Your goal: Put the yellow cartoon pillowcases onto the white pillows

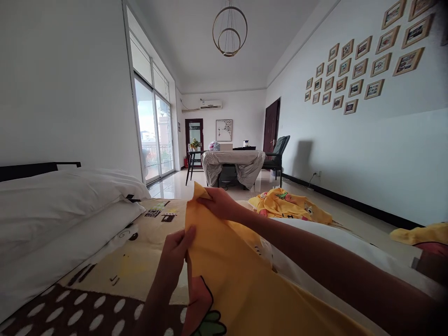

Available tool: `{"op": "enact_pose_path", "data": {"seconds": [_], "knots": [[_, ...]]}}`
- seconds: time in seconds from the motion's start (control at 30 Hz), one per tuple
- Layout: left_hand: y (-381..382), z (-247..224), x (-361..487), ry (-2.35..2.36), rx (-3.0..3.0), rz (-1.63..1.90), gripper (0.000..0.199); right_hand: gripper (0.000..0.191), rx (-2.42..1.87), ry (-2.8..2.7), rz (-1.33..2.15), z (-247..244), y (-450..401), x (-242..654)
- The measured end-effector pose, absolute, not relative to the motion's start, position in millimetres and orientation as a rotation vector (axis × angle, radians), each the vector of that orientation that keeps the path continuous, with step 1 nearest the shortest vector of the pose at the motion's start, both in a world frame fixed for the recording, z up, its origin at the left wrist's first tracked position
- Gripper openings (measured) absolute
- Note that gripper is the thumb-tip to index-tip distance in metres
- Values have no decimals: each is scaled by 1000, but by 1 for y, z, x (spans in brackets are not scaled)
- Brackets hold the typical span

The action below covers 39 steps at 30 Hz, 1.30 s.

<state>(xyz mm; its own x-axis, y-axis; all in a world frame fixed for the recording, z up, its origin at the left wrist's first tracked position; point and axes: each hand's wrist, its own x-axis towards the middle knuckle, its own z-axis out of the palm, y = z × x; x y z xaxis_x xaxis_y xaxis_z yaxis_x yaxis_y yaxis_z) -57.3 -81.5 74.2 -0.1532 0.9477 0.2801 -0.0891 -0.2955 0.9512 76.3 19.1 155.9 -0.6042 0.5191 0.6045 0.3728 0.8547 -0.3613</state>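
A yellow printed cloth (227, 256), perhaps a bed cover, stretches up from the lower right towards both of my hands. A red and green printed shape shows near its lower left edge. My right hand (220, 204) pinches the cloth's top corner between thumb and fingers. Lower down, my left hand (178, 245) grips the left edge, its thumb on the near face. Below the hands lies a patterned blanket (136, 261) in beige and brown with white dots. White bedding (322, 238) lies under and beyond my right forearm.
White pillows (66, 196) are stacked at the left. More crumpled yellow cloth (290, 204) lies at the bed's far right, and another yellow piece (423, 233) sits at the right edge. Beyond the bed stand a covered table (233, 157) and a dark chair (278, 151).
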Motion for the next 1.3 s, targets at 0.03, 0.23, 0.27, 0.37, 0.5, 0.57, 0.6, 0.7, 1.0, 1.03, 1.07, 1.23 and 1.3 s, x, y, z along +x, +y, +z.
{"op": "enact_pose_path", "data": {"seconds": [0.03, 0.23, 0.27, 0.37, 0.5, 0.57, 0.6, 0.7, 1.0, 1.03, 1.07, 1.23, 1.3], "knots": [[-83, 75, -57, 1064, 1249, 1591, 44, 20, -642, -2298, 213, 155, 18, 76], [-86, 73, -57, 1114, 1316, 1706, 47, 18, -738, -2377, 6, 151, 10, 80], [-85, 73, -58, 1075, 1330, 1733, 45, 18, -744, -2369, -2, 150, 10, 81], [-81, 75, -63, 830, 1359, 1712, 29, 19, -737, -2315, 6, 148, 15, 83], [-76, 78, -65, 817, 1402, 1696, 12, 21, -737, -2206, 40, 147, 22, 86], [-75, 78, -61, 909, 1468, 1643, 23, 22, -739, -2188, 50, 147, 22, 88], [-75, 77, -58, 940, 1505, 1589, 28, 23, -742, -2189, 53, 148, 21, 88], [-74, 74, -49, 1068, 1604, 1490, 30, 22, -738, -2205, 68, 148, 16, 88], [-61, 63, -42, 1053, 1382, 1669, 15, 18, -733, -2254, 64, 149, 10, 88], [-60, 62, -42, 1008, 1305, 1686, 18, 19, -748, -2259, 46, 150, 11, 88], [-59, 61, -41, 964, 1229, 1696, 23, 19, -766, -2270, 17, 151, 12, 89], [-57, 60, -38, 847, 945, 1749, 32, 12, -768, -2154, -205, 156, 12, 95], [-59, 64, -37, 874, 871, 1808, 27, 26, -699, -1992, -262, 156, 5, 99]]}}
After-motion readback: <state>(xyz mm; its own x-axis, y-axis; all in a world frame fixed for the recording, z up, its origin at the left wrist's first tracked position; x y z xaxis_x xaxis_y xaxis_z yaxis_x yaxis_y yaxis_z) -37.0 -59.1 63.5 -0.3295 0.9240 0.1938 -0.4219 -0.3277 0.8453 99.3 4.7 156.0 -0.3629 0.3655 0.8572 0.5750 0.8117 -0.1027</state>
